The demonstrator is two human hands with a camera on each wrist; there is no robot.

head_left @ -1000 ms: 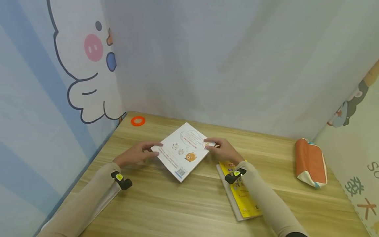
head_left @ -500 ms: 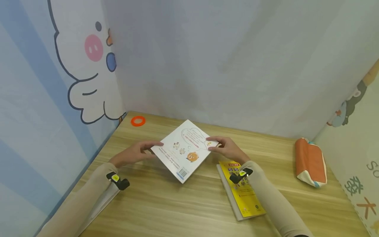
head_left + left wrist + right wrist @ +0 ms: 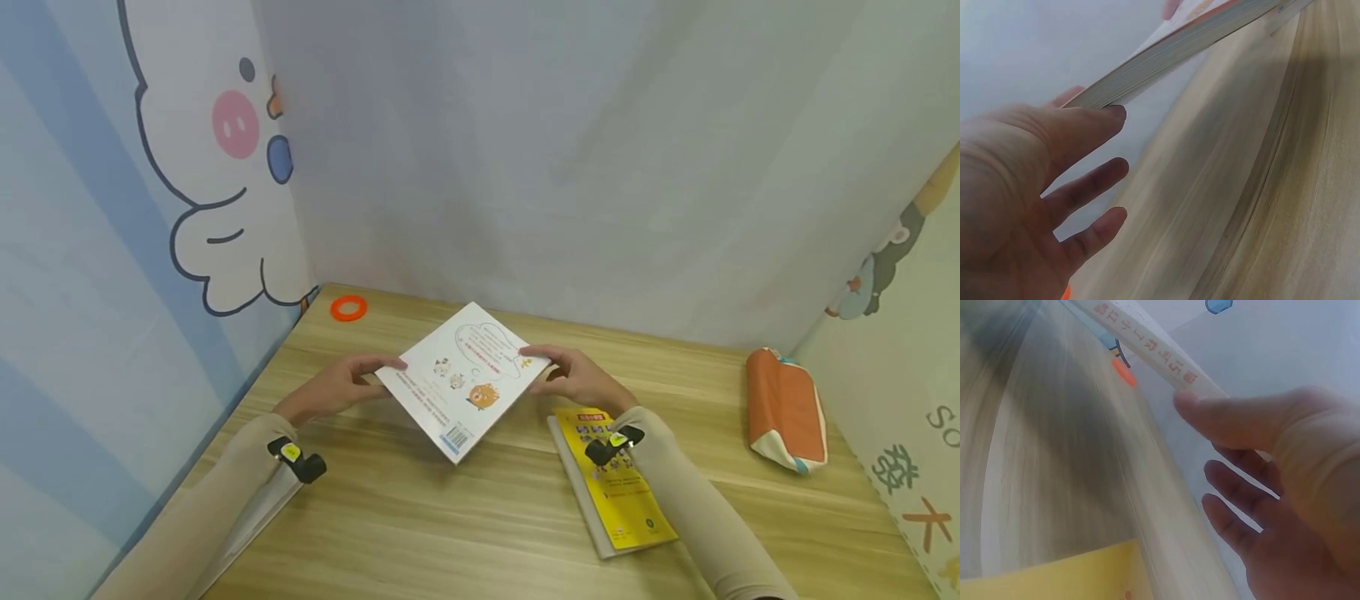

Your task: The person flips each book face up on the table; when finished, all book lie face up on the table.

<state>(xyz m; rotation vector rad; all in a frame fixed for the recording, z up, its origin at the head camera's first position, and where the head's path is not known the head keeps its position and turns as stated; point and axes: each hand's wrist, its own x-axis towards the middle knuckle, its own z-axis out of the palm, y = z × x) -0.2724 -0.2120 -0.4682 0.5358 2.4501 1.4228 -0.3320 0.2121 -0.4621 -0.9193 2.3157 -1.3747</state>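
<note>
A white book (image 3: 459, 379), its cover printed with small cartoon animals, a speech bubble and a barcode, is held up tilted over the wooden table. My left hand (image 3: 333, 390) pinches its left corner; the left wrist view shows the page edges (image 3: 1166, 59) between thumb and forefinger, the other fingers spread below. At the opposite corner my right hand (image 3: 577, 379) grips the book. In the right wrist view, my right thumb lies against the printed spine (image 3: 1147, 344), with the remaining fingers loosely bent underneath.
A yellow book (image 3: 618, 500) lies on a pale one, partly under the right forearm. An orange ring (image 3: 348, 308) sits at the table's back left corner and an orange-brown pouch (image 3: 787, 412) at the right. Something white and flat (image 3: 251, 525) shows beside the left forearm. Curtains enclose the table.
The white book has risen slightly and tilted, its far corner higher. Both hands still hold it; the right hand has shifted a little right, uncovering more of the yellow book, and the left slightly left.
</note>
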